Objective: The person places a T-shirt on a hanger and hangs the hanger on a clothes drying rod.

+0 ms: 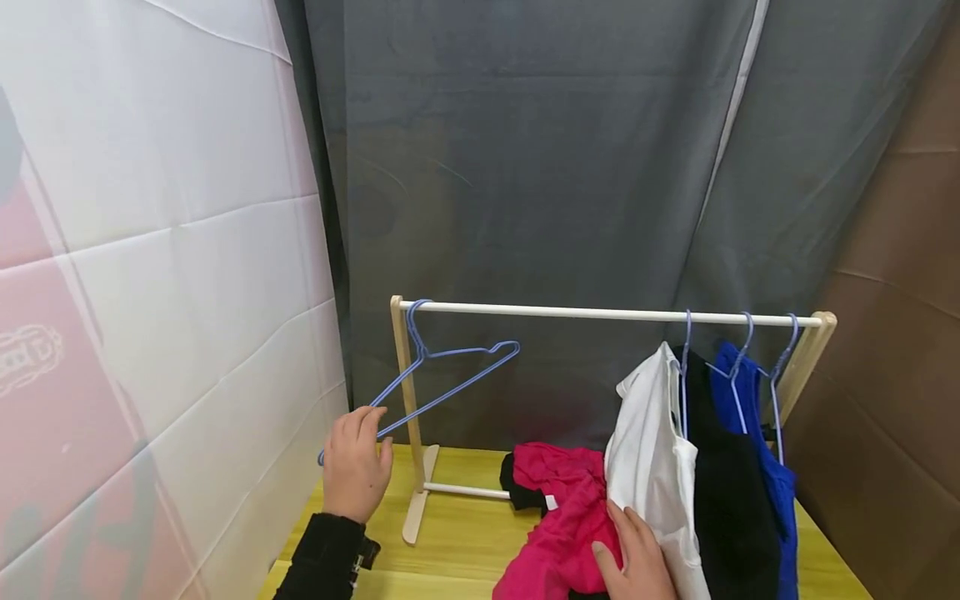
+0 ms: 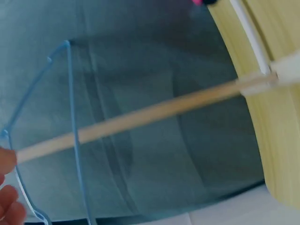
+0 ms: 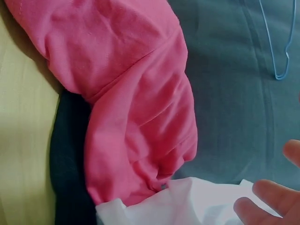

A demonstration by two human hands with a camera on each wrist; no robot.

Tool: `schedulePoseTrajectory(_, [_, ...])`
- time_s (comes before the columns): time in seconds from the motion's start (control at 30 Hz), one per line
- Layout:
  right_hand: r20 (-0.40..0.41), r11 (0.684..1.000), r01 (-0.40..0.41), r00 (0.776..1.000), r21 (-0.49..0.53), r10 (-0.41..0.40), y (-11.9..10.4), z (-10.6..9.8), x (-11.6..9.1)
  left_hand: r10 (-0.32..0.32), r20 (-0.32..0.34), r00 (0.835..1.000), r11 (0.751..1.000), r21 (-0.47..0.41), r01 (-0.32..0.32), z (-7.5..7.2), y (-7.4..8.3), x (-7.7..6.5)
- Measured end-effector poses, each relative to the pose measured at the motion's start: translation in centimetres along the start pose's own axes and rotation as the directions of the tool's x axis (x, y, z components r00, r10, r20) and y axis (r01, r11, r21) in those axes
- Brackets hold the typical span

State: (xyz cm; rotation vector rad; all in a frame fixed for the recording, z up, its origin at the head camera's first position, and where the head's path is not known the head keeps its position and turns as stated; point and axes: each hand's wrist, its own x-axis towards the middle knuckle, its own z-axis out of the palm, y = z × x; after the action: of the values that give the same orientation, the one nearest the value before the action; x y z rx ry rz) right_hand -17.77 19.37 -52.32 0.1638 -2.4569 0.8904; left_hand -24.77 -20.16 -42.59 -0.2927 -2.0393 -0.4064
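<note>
A blue wire hanger (image 1: 450,392) hangs by its hook at the left end of the rack's white rail (image 1: 525,311). My left hand (image 1: 356,462) is at the hanger's near side, with a gap between thumb and forefinger where the lower wire passes. In the left wrist view its fingertips (image 2: 7,159) overlap the hanger's sloping wire. My right hand (image 1: 637,554) has its fingers spread beside a white garment (image 1: 651,433) on a hanger and a bunched pink garment (image 1: 558,508). In the right wrist view those fingertips (image 3: 269,197) overlap the white cloth and hold nothing.
A black garment (image 1: 723,467) and a blue garment (image 1: 783,500) hang at the rail's right end. Black cloth (image 1: 525,492) shows under the pink one. The wooden rack stands on a yellow wood-grain table (image 1: 450,558), before a grey curtain (image 1: 517,167). A white printed sheet (image 1: 187,292) hangs left.
</note>
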Motion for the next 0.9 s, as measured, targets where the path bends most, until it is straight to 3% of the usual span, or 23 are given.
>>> schedulePoseTrajectory(0.2, [-0.003, 1.000, -0.022, 1.000, 0.011, 0.022, 0.6, 0.1, -0.4, -0.038, 0.081, 0.996, 0.997, 0.076, 0.031, 0.5, -2.2, 0.9])
schedulePoseTrajectory(0.57, [0.116, 0.983, -0.183, 0.977, 0.001, 0.181, 0.7, -1.0, -0.5, -0.117, 0.173, 0.978, 0.993, 0.045, 0.110, 0.5, -3.5, 2.2])
schedulePoseTrajectory(0.77, [0.141, 0.978, -0.209, 0.968, 0.003, 0.206, 0.4, -1.0, -0.5, -0.191, 0.291, 0.937, 0.981, 0.021, 0.194, -0.4, -2.6, 2.7])
schedulePoseTrajectory(0.83, [0.157, 0.972, -0.234, 0.961, 0.012, 0.229, 0.3, -1.0, -0.6, -0.213, 0.358, 0.909, 0.973, -0.002, 0.229, -0.8, -1.9, 3.0])
schedulePoseTrajectory(0.9, [0.156, 0.972, -0.233, 0.961, 0.018, 0.228, 0.4, -1.0, -0.7, -0.234, 0.436, 0.869, 0.958, -0.046, 0.282, -1.0, -1.2, 3.3])
